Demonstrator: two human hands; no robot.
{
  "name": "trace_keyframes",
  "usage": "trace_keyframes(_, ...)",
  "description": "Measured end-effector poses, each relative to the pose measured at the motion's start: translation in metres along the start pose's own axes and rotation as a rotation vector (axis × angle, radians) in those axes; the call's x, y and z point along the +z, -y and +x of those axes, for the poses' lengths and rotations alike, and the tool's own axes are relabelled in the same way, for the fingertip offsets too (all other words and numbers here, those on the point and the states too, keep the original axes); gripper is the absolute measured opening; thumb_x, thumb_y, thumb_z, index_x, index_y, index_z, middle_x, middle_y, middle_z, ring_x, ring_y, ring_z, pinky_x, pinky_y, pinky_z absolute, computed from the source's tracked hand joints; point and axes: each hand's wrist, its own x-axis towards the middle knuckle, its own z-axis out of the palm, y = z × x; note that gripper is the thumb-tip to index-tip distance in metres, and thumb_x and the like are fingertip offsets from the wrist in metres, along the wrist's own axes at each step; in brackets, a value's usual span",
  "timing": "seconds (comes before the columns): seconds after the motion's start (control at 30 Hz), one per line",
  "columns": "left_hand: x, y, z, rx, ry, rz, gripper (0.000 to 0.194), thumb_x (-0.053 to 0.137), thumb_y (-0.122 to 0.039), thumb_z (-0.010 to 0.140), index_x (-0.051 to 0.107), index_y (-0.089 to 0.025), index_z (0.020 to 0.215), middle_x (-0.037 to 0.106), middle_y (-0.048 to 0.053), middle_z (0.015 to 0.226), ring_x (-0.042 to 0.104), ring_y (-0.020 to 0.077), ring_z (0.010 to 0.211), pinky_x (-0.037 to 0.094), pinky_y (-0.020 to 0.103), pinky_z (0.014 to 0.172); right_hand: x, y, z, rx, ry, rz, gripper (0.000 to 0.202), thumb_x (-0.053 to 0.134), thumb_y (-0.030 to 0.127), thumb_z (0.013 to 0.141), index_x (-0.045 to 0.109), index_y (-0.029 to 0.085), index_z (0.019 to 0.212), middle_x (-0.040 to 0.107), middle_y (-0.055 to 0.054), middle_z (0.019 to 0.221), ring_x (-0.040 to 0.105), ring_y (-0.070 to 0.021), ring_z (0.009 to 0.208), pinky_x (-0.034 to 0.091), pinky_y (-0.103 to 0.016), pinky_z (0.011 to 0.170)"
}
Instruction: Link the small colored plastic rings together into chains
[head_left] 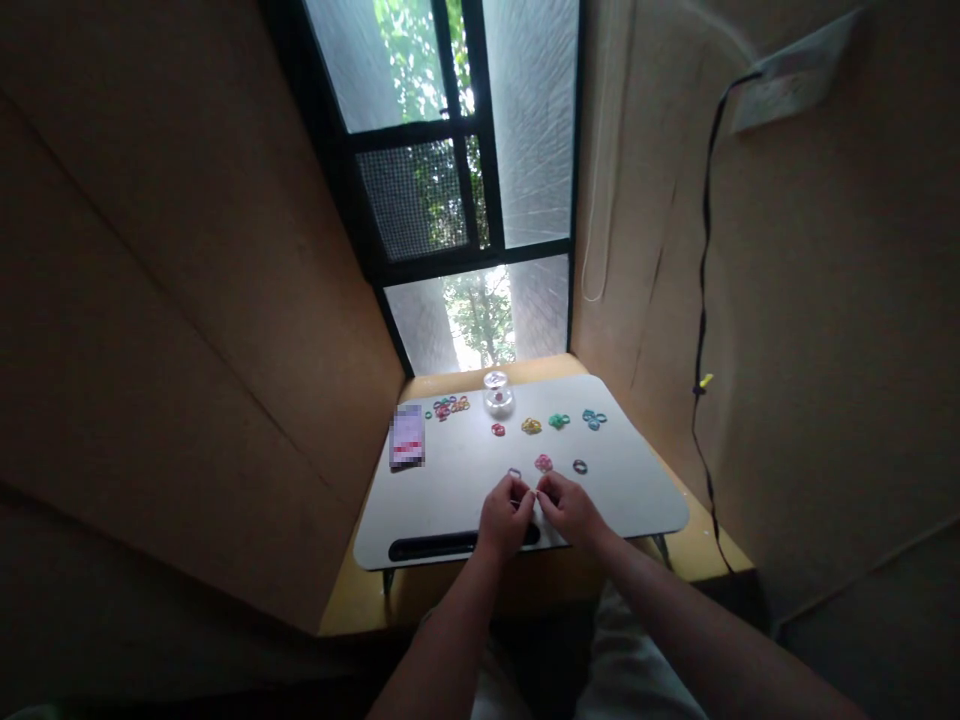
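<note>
My left hand [507, 514] and my right hand [568, 507] meet just above the front of a white lap desk [450, 500], fingertips pinched close together. A small pale bit shows between them, too small to name. Just beyond my left fingers lies a pale purplish loop [514, 472]. Past my right hand are a pink cluster of small bands [544, 463] and a dark loop [580, 466]. Farther back, small loops lie in groups by colour: red [498, 430], yellow [531, 426], green [559, 421] and blue [594, 419].
At the back stands a clear jar [497, 397] with something small inside. A mixed pile of coloured bands [450, 406] lies back left, near a blurred pinkish rectangular item [407, 437]. A black strip [431, 547] runs along the front edge. A dark cord [703, 280] hangs at right.
</note>
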Motion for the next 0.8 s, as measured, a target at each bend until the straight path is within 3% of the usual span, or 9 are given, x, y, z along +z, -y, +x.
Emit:
trace_keyframes(0.47, 0.0019, 0.0008, -0.0001, -0.014, -0.012, 0.043, 0.015, 0.056, -0.033, 0.085, 0.057, -0.019, 0.080, 0.061, 0.000, 0.073, 0.056, 0.0130, 0.066, 0.042, 0.024, 0.062, -0.0010, -0.0033, 0.0011, 0.003, 0.028, -0.033, 0.012, 0.047, 0.028, 0.086, 0.049, 0.022, 0.076, 0.056, 0.001, 0.066, 0.053, -0.0165, 0.061, 0.041, -0.028, 0.060)
trace_keyframes(0.8, -0.0013, -0.0004, -0.0005, 0.031, 0.096, 0.041, 0.019, 0.055, -0.035, 0.087, 0.058, -0.018, 0.079, 0.059, -0.001, 0.070, 0.052, 0.0125, 0.064, 0.039, 0.024, 0.061, 0.0006, -0.0072, 0.0024, 0.003, 0.018, -0.033, 0.009, 0.045, 0.025, 0.087, 0.049, 0.023, 0.078, 0.056, 0.001, 0.068, 0.055, -0.0169, 0.063, 0.041, -0.028, 0.061)
